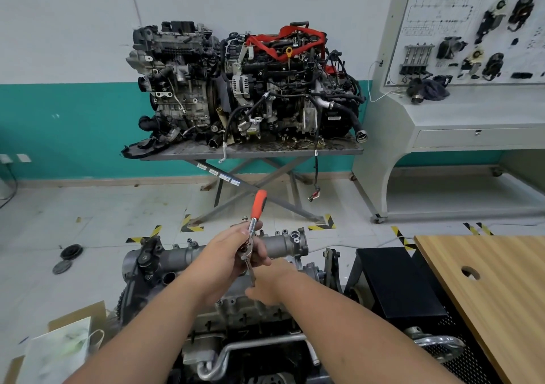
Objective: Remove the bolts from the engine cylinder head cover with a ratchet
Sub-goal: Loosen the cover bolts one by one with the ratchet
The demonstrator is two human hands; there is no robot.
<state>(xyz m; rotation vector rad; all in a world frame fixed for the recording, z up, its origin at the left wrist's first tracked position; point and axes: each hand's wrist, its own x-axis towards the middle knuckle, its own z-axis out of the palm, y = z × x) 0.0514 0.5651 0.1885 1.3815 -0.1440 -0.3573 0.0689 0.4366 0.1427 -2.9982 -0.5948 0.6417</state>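
A ratchet (258, 203) with an orange handle points up and away above the grey cylinder head cover (283, 243) of the engine in front of me. My left hand (236, 248) grips the ratchet's metal head, its fingers curled round it. A thin extension bar (251, 271) runs down from the head toward the engine. My right hand (268, 287) pinches the lower end of that bar, just above the engine block (250, 313). The bolt under the bar is hidden by my hands.
Two more engines (236, 88) stand on a scissor-leg metal table at the wall. A wooden tabletop (486, 289) lies to the right, next to a black box (392, 280). A training panel stand (460, 59) is at the far right. Cardboard and paper (59, 348) sit lower left.
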